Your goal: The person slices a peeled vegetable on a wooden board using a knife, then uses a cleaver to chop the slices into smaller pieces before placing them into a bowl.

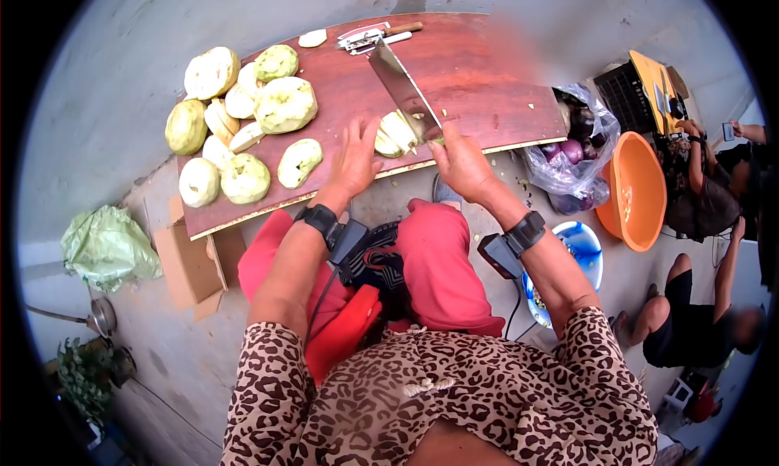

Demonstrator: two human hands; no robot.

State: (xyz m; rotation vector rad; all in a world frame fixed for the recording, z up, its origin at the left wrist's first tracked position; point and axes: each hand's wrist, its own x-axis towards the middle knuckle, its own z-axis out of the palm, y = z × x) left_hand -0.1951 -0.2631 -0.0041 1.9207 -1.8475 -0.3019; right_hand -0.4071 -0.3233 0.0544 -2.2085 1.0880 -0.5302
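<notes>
My right hand (464,162) grips a cleaver (403,85), its broad blade slanting up and left over the wooden board. Beneath and beside the blade lies a cut, pale vegetable (394,135) in slices. Just left of those slices is my left hand (355,156), its fingers stretched out and holding nothing. A pale, irregular vegetable piece (299,163) rests further left, near the board's front edge. Several peeled, pale green vegetables (286,105) and cut chunks are grouped at the board's left end.
A peeler and a knife (398,38) lie at the reddish board's (479,85) back edge. Right of it are a plastic bag (568,162) with purple produce, an orange basin (635,192) and a blue-white bucket (586,251). A cardboard box (188,259) stands left. Other people sit at far right.
</notes>
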